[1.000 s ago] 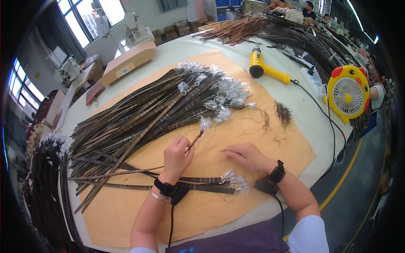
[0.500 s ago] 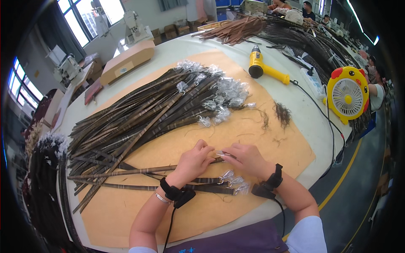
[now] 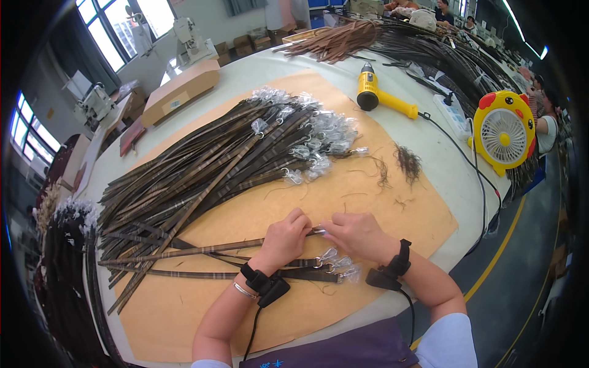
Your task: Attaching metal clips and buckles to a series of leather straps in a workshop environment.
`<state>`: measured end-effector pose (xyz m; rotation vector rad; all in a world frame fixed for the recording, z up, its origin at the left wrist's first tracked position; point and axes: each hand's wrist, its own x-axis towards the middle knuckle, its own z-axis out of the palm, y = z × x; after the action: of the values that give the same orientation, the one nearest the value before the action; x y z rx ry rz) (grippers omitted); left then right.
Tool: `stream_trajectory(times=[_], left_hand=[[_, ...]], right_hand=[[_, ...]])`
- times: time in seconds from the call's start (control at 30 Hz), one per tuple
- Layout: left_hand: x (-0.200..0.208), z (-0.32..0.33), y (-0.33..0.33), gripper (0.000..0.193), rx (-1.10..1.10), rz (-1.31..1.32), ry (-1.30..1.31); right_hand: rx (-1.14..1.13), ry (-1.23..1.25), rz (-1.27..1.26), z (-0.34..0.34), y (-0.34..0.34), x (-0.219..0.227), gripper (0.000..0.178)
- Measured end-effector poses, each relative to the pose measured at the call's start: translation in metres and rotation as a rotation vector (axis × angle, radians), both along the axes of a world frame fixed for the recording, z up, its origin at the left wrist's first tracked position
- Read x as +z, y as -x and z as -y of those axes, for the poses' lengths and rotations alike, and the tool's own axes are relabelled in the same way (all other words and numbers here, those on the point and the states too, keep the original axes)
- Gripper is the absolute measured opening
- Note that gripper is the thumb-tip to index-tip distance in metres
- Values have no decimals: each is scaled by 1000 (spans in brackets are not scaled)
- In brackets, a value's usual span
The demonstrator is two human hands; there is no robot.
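A dark checked strap (image 3: 224, 247) runs in from the left and passes through the closed fingers of my left hand (image 3: 285, 238). Close beside it, my right hand (image 3: 359, 236) pinches at the strap's end. A small shiny piece shows between its fingertips; its kind is mostly hidden. Below my hands lie more straps ending in metal clasps (image 3: 331, 262) wrapped in clear plastic. Beyond my left hand spreads a large pile of similar straps (image 3: 202, 147), their plastic-wrapped clasps (image 3: 325, 132) bunched at the right end.
Brown paper (image 3: 245, 325) covers part of the white table (image 3: 325, 70). Loose dark threads (image 3: 408, 164) lie on it at right. Farther off are a yellow heat gun (image 3: 386, 101) with a cord, a yellow fan (image 3: 503, 135), a cardboard box (image 3: 181, 92) and brown strips (image 3: 337, 40). People sit at the back.
My left hand has shifted slightly right and its fingers have closed up against my right fingertips. The shiny piece shows less than before. The whole view has shifted a little.
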<state>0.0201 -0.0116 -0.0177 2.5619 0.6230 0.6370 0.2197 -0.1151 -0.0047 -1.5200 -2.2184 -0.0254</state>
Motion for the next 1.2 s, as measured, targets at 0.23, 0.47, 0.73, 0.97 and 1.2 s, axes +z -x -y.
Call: stream_trajectory(times=[0.23,0.47,0.73,0.97,1.2], left_hand=[[-4,1,0,7,22,50,47],[-6,-1,0,7,8,62,88],[-13,-5,6,7,65,110,213],[1,-1,10,12,38,29,183],[-10,-3,6,7,41,119,82]], right_hand=[[-4,-17,55,-1,4,-1,16],[-14,-20,74,-2,4,-3,17],[-43,33,52,-1,7,-5,15],[-90,35,-63,1,5,0,13],[-46,8,-22,-1,7,-4,15]])
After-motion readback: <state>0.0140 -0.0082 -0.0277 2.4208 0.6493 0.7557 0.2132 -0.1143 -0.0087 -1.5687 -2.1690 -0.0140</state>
